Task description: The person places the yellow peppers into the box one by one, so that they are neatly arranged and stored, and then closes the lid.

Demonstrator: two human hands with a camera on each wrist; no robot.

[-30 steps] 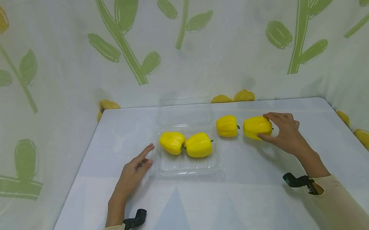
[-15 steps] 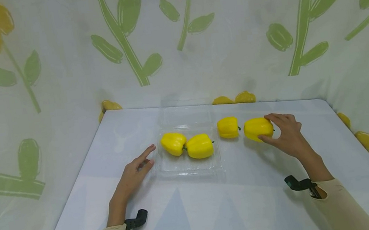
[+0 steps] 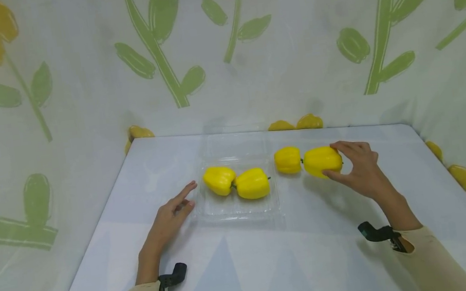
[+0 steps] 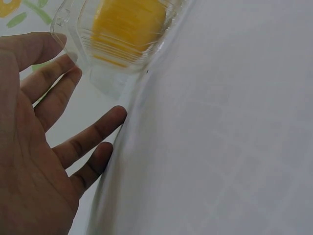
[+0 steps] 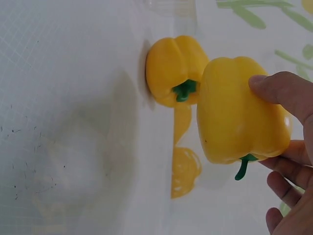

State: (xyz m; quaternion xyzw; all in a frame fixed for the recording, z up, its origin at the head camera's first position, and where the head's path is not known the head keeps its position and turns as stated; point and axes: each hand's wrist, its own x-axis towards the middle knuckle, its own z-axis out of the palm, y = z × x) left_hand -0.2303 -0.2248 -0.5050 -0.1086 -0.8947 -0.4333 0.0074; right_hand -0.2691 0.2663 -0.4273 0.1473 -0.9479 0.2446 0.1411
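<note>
My right hand [image 3: 361, 168] pinches a yellow bell pepper [image 3: 321, 161] between thumb and fingers; the right wrist view shows this pepper [image 5: 244, 112] raised off the table, green stem downward in that picture. Just left of it, another yellow bell pepper [image 3: 287, 160] lies on the table. Two more yellow bell peppers, one on the left [image 3: 219, 180] and one on the right [image 3: 253, 183], lie in a clear plastic clamshell box [image 3: 242, 213] with its lid folded back. At the box's left edge my left hand [image 3: 168, 223] has its fingers extended, touching or very near the rim [image 4: 61, 36].
The white table [image 3: 319, 262] has a pale blue triangle pattern. Behind it and at both sides hangs a light curtain [image 3: 292, 59] printed with green leaves and yellow flowers. A small black camera is strapped to each wrist.
The pepper in my right hand has shifted slightly left, closer to the pepper lying on the table. My left hand and the box stay in place.
</note>
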